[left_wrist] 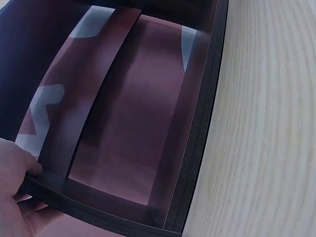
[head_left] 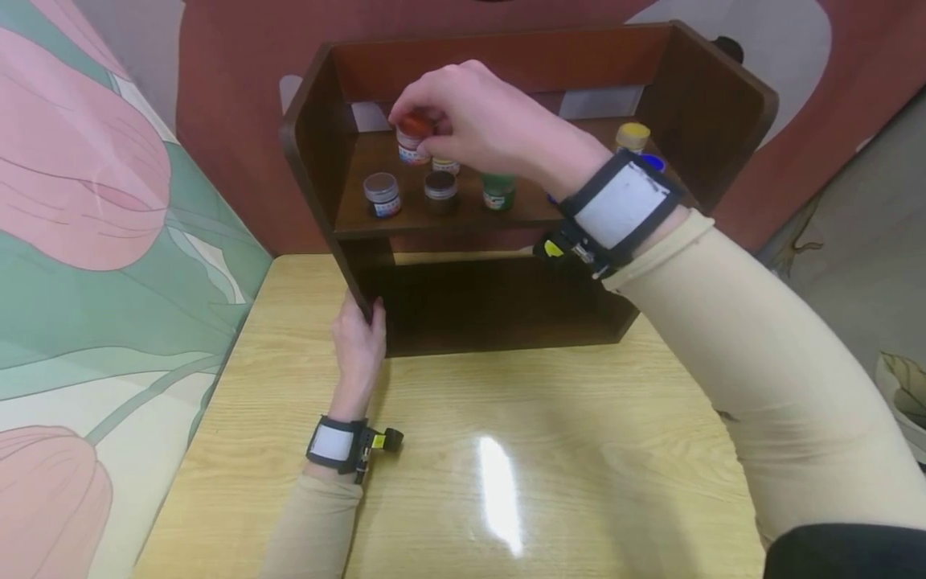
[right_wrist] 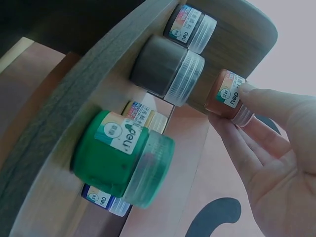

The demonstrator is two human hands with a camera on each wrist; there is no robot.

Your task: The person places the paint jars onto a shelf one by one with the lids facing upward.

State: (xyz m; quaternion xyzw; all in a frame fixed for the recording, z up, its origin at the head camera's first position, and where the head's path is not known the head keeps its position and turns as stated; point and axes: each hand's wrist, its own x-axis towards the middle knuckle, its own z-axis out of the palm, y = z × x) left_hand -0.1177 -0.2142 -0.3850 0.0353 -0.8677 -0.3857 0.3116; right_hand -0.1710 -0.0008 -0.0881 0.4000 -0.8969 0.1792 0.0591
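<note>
My right hand [head_left: 481,121] pinches a small orange-brown paint jar [head_left: 412,149] by its lid end, over the left part of the upper shelf. The thumb lies across the jar's label [right_wrist: 231,90] in the right wrist view. Whether its base touches the board I cannot tell. Near it stand a grey-lidded jar [head_left: 382,195], a dark brown jar [head_left: 440,193], a yellow-labelled jar [head_left: 445,166] and a green jar [head_left: 498,193]. My left hand [head_left: 359,334] grips the left side panel of the dark wooden shelf unit [head_left: 499,350] low down, thumb inside, fingers outside.
Farther right on the upper shelf are a yellow jar [head_left: 633,138] and a blue-lidded jar [head_left: 653,162], partly behind my right wrist. The unit stands on a light wooden table [head_left: 564,450] against a painted wall [head_left: 239,121].
</note>
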